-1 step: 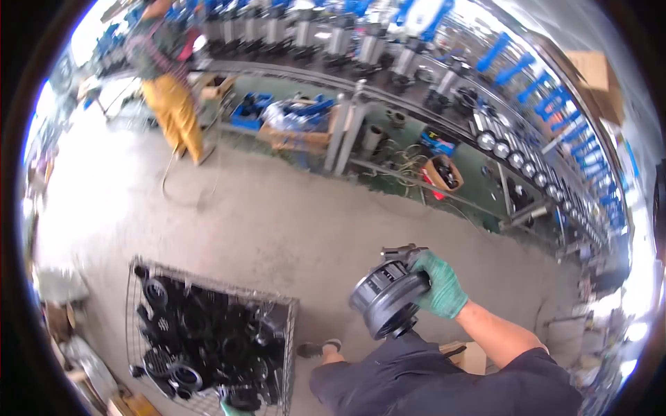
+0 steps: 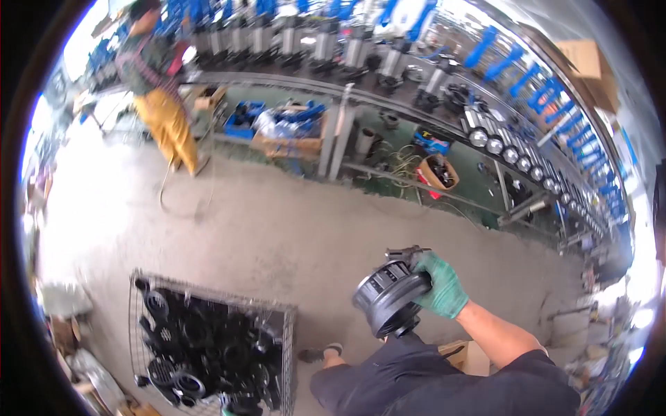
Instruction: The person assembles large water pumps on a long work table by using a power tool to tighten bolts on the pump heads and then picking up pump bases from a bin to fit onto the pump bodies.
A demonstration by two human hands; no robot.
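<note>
Clasped at its right edge, in the head view, by the right grip (image 2: 442,286) was a black slotted housing (image 2: 381,298). The grip's green glove was closed over the rim, with part of the hand hidden behind. The housing was held tilted in front of the torso, above the floor (image 2: 277,243) and well apart from the wire basket (image 2: 289,333) on the left, in which black moulded parts (image 2: 194,340) were piled. Of the left grip (image 2: 226,410), only a scrap of green glove could be made out among those parts at the lower edge; whether it was spread or pressed on something could not be told.

For the step in hand, judged to be a one-handed hold, a firm, deep grasp of the rim seemed best, since most of the housing was hung to one side and its weight could have twisted the wrist. The housing was best kept near the body, clear of the basket's wires, with the bracket (image 2: 406,254) at its top kept from being knocked.

The right forearm (image 2: 489,329) was angled up and leftward from the lower right, bared between the glove and a dark sleeve (image 2: 531,385). The elbow appeared to be bent and held out from the trunk, with the hand placed at the upper end of the forearm. The left arm could not be made out.
</note>
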